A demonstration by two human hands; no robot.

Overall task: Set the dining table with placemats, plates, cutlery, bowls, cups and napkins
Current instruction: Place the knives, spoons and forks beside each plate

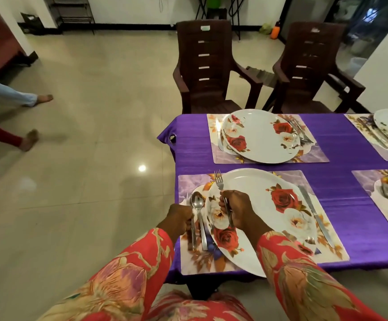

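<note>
Left hand (179, 217) is curled round the handles of a fork (191, 218) and spoon (198, 212), both on the left side of the near mat (327, 242). Right hand (240, 210) grips a second fork (222, 193), tines pointing far, above the near plate (269, 181). A knife (314, 212) lies just right of that plate, and more mats and plates sit far and right on the purple cloth (341, 163).

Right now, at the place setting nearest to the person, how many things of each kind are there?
Placemat: 1
Plate: 1
Forks: 2, the raised fork in the right hand and the outer fork in the left hand
Spoon: 1
Knife: 1
Total: 6
</note>
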